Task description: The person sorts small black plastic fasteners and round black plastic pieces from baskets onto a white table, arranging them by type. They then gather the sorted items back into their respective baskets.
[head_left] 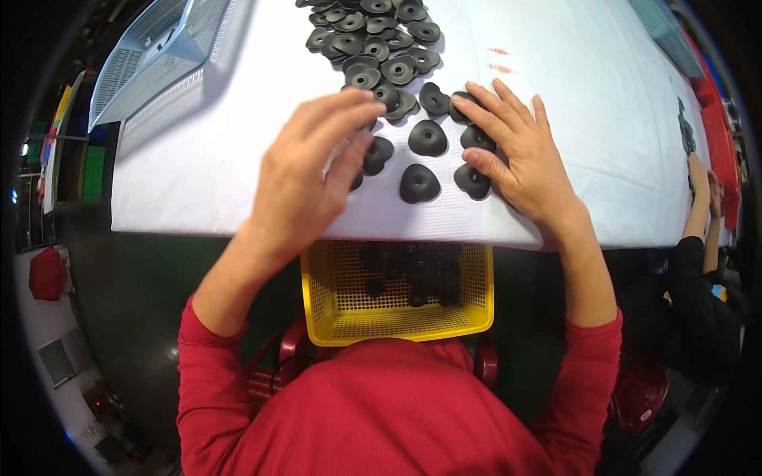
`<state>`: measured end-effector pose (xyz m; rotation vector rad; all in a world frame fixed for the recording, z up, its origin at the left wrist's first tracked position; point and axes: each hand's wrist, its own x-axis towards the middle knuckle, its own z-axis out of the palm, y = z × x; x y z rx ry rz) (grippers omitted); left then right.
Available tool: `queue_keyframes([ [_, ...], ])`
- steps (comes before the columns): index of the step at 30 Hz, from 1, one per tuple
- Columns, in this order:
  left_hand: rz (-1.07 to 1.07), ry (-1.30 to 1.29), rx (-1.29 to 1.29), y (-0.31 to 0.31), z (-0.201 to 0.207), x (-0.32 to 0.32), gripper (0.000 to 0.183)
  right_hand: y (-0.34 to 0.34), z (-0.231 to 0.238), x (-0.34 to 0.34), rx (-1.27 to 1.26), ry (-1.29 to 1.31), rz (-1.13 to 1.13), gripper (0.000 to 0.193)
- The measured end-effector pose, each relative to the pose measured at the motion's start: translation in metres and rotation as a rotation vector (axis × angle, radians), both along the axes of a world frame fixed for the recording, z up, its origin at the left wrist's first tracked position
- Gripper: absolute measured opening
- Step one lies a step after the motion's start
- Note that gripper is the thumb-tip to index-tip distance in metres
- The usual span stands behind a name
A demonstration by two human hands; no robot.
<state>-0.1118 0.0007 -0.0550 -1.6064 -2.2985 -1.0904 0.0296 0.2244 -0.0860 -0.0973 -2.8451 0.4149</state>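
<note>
Several black, dished, rounded-triangular pieces with a small hole in the middle lie on the white-covered table. My left hand point(305, 163) bends over the left pieces, thumb and fingers apart. Its fingertips are at the near end of the heap, and its thumb is by a black piece point(379, 155); what lies under the palm is hidden. On the right, my right hand point(516, 155) lies with spread fingers over a column of pieces, its thumb touching the top of a lobed piece point(473, 182). Between my hands, two single pieces, an upper one point(428, 138) and a nearer one point(419, 184), lie flat.
A heap of the same black pieces point(377, 49) reaches to the table's far side. Below the front edge, a yellow basket point(320, 329) holds more dark pieces. A pale blue basket point(147, 63) stands at the far left. Another person's hands point(702, 186) are at the right edge.
</note>
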Motion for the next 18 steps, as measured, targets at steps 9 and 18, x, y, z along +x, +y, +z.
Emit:
queue_keyframes([
  [9, 0.039, 0.025, -0.194, -0.014, -0.037, 0.044, 0.05, -0.071, -0.005, 0.02, -0.006, 0.03, -0.178, 0.057],
  [18, -0.101, -0.009, -0.099, -0.026, -0.039, 0.058, 0.054, -0.096, -0.01, 0.025, -0.137, 0.217, -0.128, 0.05],
])
